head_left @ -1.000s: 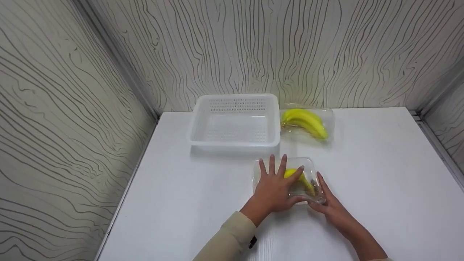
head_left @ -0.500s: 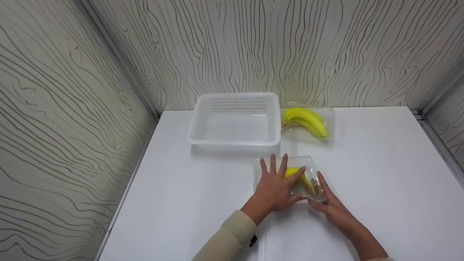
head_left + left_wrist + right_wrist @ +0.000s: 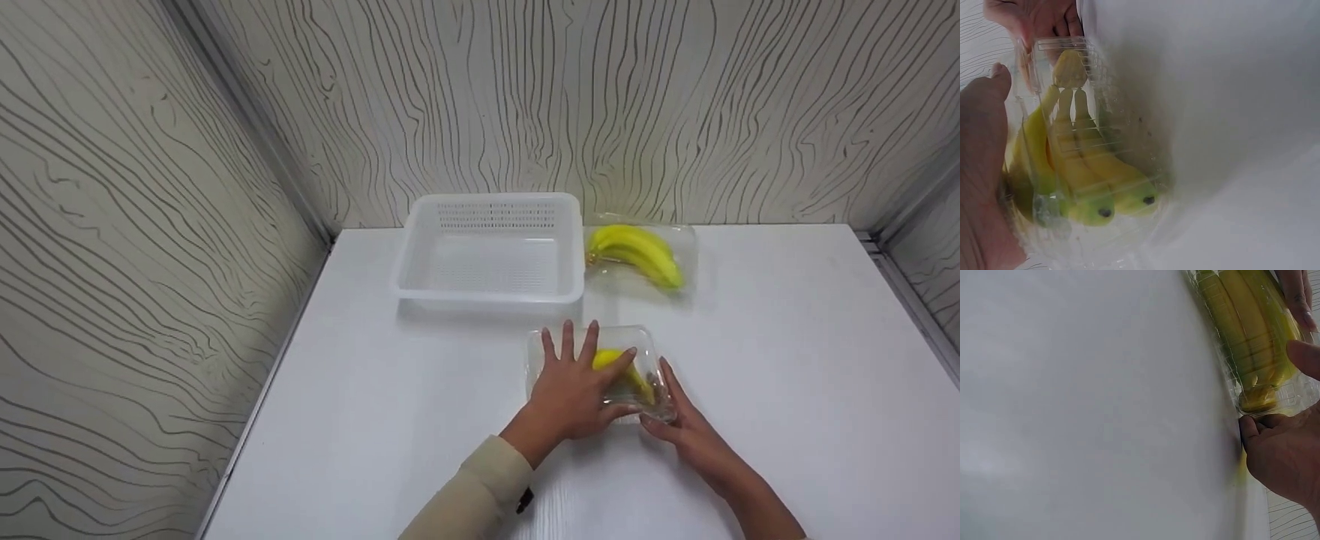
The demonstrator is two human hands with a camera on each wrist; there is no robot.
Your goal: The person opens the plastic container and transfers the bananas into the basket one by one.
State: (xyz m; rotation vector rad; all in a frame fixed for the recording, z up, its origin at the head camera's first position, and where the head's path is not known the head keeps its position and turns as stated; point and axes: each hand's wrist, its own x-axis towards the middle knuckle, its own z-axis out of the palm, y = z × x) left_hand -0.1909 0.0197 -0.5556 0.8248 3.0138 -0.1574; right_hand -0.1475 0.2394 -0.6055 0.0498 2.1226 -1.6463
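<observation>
**Barely a stir at the near clamshell**

Hardly anything had shifted over the last second: the left hand (image 3: 571, 390) stayed flat, fingers straight, on the clear ribbed clamshell (image 3: 654, 390) of bananas (image 3: 626, 373) near the bench's (image 3: 787, 375) middle. The right hand (image 3: 686, 427) still pinched its near corner. A perforated white basket (image 3: 491, 292) stood toward the far edge.

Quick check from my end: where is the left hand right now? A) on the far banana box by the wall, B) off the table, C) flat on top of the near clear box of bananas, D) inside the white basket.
C: in the head view the left hand lies with straight fingers on the lid of the near clear box of bananas, in front of the white basket.
</observation>
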